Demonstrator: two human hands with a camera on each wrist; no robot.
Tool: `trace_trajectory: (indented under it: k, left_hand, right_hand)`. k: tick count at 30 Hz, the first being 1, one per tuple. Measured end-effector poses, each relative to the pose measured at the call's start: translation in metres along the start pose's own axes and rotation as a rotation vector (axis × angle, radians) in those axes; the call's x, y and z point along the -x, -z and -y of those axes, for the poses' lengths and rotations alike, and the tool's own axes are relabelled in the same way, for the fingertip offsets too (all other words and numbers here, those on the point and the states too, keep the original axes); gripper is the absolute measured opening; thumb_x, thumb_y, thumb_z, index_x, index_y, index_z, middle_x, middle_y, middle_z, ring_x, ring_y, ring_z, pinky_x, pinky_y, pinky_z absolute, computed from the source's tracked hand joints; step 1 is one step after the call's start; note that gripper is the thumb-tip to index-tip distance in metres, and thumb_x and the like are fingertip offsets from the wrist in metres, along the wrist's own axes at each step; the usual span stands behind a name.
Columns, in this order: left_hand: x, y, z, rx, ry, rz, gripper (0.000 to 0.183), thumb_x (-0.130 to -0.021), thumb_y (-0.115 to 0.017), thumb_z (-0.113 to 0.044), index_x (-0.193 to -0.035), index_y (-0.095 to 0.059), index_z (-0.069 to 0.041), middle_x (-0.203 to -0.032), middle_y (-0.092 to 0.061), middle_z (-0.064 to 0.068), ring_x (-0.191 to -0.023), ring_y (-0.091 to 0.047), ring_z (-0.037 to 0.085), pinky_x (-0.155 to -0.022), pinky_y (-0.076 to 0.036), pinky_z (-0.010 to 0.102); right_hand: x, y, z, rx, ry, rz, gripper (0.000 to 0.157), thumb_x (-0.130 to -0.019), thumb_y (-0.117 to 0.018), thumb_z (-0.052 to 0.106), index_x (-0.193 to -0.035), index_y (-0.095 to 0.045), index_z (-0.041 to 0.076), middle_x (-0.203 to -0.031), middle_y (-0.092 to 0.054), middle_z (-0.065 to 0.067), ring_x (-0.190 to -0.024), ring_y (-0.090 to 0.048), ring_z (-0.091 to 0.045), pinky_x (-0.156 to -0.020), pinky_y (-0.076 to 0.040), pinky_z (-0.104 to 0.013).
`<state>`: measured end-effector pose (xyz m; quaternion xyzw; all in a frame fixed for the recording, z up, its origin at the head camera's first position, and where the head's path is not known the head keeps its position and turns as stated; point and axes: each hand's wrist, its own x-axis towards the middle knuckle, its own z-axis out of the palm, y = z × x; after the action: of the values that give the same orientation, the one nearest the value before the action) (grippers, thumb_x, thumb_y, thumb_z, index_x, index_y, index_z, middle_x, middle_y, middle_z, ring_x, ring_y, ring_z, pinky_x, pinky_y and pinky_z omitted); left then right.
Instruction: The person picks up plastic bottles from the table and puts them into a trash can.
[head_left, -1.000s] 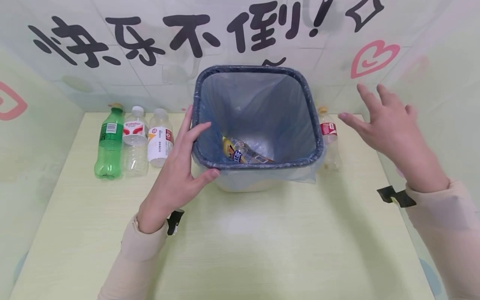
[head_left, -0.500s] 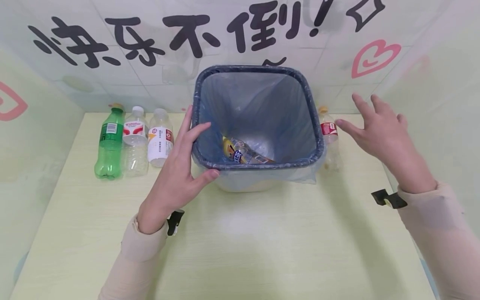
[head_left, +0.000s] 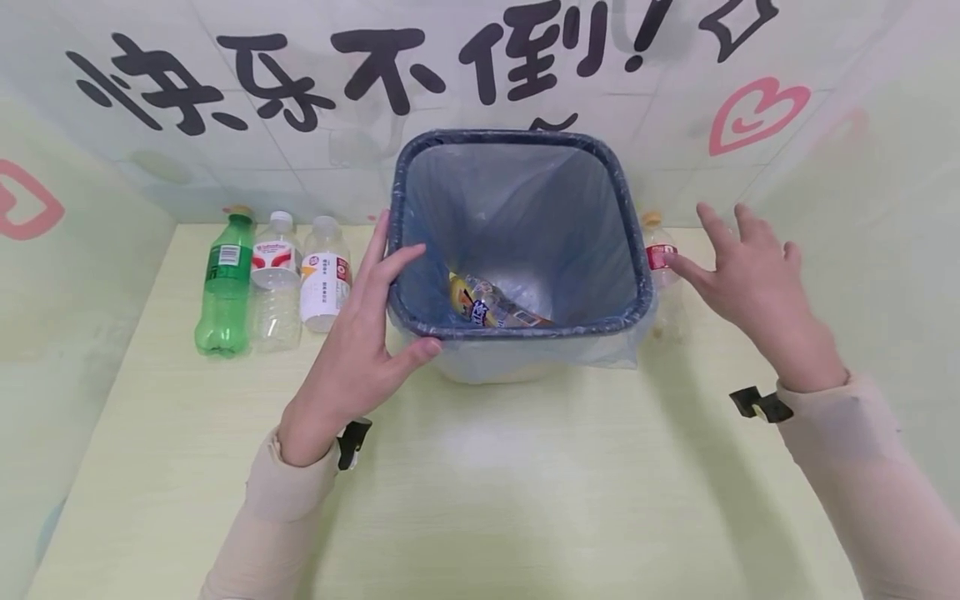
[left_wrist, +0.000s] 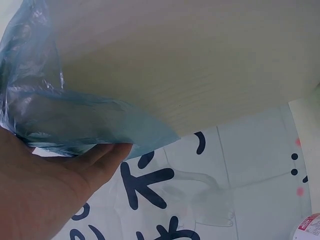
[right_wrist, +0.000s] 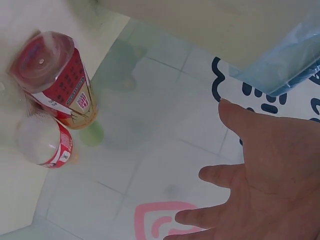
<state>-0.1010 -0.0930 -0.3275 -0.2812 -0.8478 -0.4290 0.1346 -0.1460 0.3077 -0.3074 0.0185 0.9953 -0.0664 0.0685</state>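
A square waste bin with a dark rim, lined with a bluish plastic bag, stands mid-table. Inside lies a plastic bottle with a yellow label. My left hand rests against the bin's left front corner, its straight fingers along the rim and its thumb in front. In the left wrist view, fingertips touch the bag's overhang. My right hand is spread, holding nothing. It is right of a clear bottle with a red label; the right wrist view shows a gap between hand and bottles.
Left of the bin stand a green bottle, a clear bottle with a white and red label, and a white-labelled bottle. A second bottle appears beside the red-labelled one in the right wrist view. A printed wall rises behind.
My right hand has moved left and slightly down, closer to the red-labelled bottle. The left hand has kept its place on the bin, and the view has shifted slightly.
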Motion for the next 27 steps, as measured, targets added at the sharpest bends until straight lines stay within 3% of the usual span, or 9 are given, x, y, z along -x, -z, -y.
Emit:
trace_trajectory:
  k: [9,27]
  left_hand:
    - [0.0,0.0,0.0,0.0,0.003,0.006,0.082,-0.078,-0.043,-0.071,-0.139,-0.031,-0.017,-0.153,-0.002,0.002,-0.138,-0.008,0.021,-0.105,-0.019,0.053]
    - [0.001,-0.002,0.002,0.005,0.018,0.006,0.082,-0.078,-0.042,-0.071,-0.139,-0.031,-0.019,-0.153,-0.002,0.001,-0.138,-0.007,0.02,-0.105,-0.017,0.054]
  right_hand:
    - [-0.003,-0.015,-0.001,-0.023,0.003,-0.002,0.082,-0.084,-0.034,0.067,-0.147,-0.009,0.022,-0.145,-0.008,-0.03,-0.126,-0.016,-0.05,-0.09,-0.009,-0.072]
    - [-0.011,-0.039,-0.01,-0.103,-0.025,0.045,0.081,-0.084,-0.034,0.067,-0.147,-0.011,0.021,-0.145,-0.007,-0.03,-0.129,-0.013,-0.049,-0.091,-0.004,-0.073]
